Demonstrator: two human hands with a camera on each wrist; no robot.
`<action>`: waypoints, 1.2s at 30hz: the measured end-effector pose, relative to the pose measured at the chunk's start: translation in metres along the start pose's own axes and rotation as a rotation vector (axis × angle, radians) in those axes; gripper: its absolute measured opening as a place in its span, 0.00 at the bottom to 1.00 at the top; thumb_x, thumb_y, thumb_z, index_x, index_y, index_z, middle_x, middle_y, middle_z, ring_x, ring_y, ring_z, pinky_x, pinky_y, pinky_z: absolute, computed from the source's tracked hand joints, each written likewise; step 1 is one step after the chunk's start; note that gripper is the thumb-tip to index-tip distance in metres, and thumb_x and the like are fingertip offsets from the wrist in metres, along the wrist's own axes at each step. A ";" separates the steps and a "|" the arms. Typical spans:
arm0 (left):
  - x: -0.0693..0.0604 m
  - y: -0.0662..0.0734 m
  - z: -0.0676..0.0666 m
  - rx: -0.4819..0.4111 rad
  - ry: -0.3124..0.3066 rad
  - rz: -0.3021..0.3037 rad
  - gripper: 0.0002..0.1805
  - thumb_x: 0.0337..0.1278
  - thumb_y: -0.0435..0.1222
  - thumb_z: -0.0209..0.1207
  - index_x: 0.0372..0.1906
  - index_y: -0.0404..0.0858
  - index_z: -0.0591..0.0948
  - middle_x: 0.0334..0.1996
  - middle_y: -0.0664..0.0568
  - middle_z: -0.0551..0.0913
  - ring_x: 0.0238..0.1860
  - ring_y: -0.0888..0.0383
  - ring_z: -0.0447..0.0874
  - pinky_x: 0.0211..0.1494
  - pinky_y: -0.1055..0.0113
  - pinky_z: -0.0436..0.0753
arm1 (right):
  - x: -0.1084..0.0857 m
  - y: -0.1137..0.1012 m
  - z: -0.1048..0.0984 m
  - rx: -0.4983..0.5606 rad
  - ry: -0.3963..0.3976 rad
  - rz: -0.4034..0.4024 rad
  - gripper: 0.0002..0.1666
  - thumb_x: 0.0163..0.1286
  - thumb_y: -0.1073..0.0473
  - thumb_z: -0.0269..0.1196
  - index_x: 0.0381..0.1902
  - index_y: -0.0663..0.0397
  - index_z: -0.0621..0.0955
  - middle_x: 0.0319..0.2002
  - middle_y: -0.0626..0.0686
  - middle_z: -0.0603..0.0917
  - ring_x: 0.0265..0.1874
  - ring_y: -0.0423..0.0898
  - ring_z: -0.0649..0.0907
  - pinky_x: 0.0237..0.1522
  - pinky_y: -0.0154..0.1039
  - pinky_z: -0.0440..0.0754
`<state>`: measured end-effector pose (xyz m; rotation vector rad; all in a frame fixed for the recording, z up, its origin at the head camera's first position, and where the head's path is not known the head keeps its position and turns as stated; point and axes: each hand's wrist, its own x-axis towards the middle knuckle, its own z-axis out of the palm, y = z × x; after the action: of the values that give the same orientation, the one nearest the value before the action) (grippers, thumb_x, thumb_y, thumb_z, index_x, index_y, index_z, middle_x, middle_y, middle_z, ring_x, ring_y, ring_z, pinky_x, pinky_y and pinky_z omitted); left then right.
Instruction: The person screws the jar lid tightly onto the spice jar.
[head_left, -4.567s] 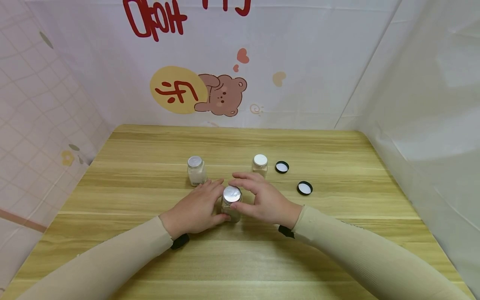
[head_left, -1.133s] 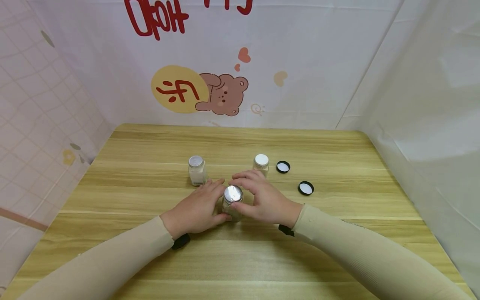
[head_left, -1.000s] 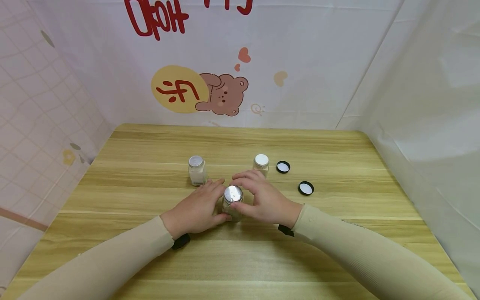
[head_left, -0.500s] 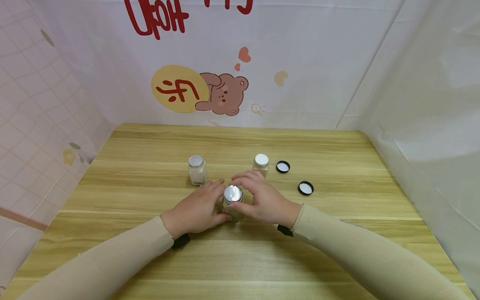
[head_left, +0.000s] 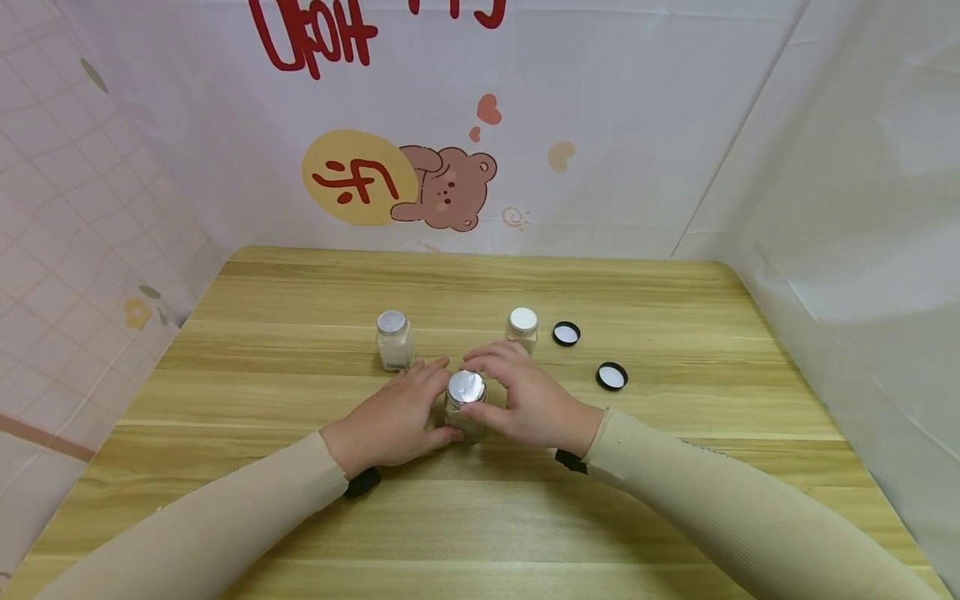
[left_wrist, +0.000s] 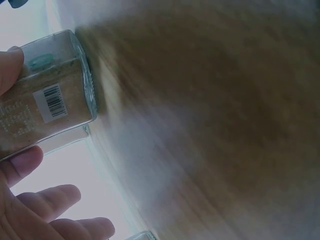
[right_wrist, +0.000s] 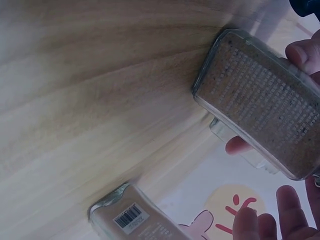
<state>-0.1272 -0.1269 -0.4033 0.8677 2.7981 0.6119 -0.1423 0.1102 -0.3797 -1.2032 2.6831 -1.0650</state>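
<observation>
A square glass jar (head_left: 468, 423) with a shiny silver top (head_left: 467, 387) stands upright on the table between my hands. My left hand (head_left: 390, 425) grips its body, thumb in front and fingers on the far side. In the left wrist view the jar (left_wrist: 72, 97) shows brownish contents and a barcode, with the thumb (left_wrist: 9, 70) and a finger (left_wrist: 25, 161) on opposite sides. My right hand (head_left: 536, 408) curls around the jar's top, its thumb at the near rim. Fine white print covers the jar (right_wrist: 255, 95) in the right wrist view; the right thumb's contact is hidden there.
Behind my left hand stands a second jar (head_left: 393, 343), silver-topped. A third jar (head_left: 522, 322) with a white-looking top is partly hidden behind my right hand. Two black caps (head_left: 566, 334), white inside up, lie to the right; the nearer cap (head_left: 612, 377) is beyond my right wrist.
</observation>
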 end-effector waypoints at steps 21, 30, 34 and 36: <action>-0.002 0.000 0.001 -0.091 0.008 0.016 0.33 0.64 0.52 0.72 0.68 0.48 0.72 0.71 0.49 0.75 0.71 0.51 0.76 0.70 0.49 0.80 | 0.000 0.001 -0.003 -0.002 -0.007 -0.011 0.28 0.69 0.52 0.74 0.63 0.57 0.82 0.66 0.56 0.81 0.70 0.55 0.74 0.70 0.56 0.75; -0.003 -0.001 0.004 -0.103 0.007 0.014 0.34 0.66 0.52 0.70 0.70 0.50 0.69 0.67 0.54 0.77 0.67 0.55 0.79 0.68 0.50 0.82 | 0.001 0.000 -0.003 -0.003 -0.014 -0.016 0.27 0.69 0.53 0.74 0.62 0.56 0.83 0.65 0.58 0.82 0.69 0.55 0.74 0.70 0.56 0.76; -0.003 -0.002 0.005 -0.109 0.007 0.017 0.34 0.65 0.52 0.71 0.70 0.50 0.69 0.64 0.55 0.78 0.64 0.56 0.80 0.66 0.51 0.83 | 0.001 0.000 -0.002 -0.013 -0.008 -0.017 0.25 0.68 0.53 0.75 0.60 0.55 0.83 0.64 0.58 0.82 0.69 0.56 0.74 0.69 0.57 0.76; -0.003 -0.003 0.006 -0.108 0.011 0.020 0.35 0.65 0.52 0.71 0.71 0.50 0.69 0.64 0.55 0.78 0.65 0.57 0.80 0.66 0.51 0.83 | 0.001 0.000 -0.002 -0.019 -0.003 -0.019 0.25 0.67 0.53 0.75 0.58 0.54 0.83 0.64 0.59 0.82 0.68 0.56 0.75 0.69 0.57 0.76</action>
<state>-0.1248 -0.1284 -0.4097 0.8749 2.7401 0.7657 -0.1437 0.1107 -0.3774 -1.2341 2.6911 -1.0410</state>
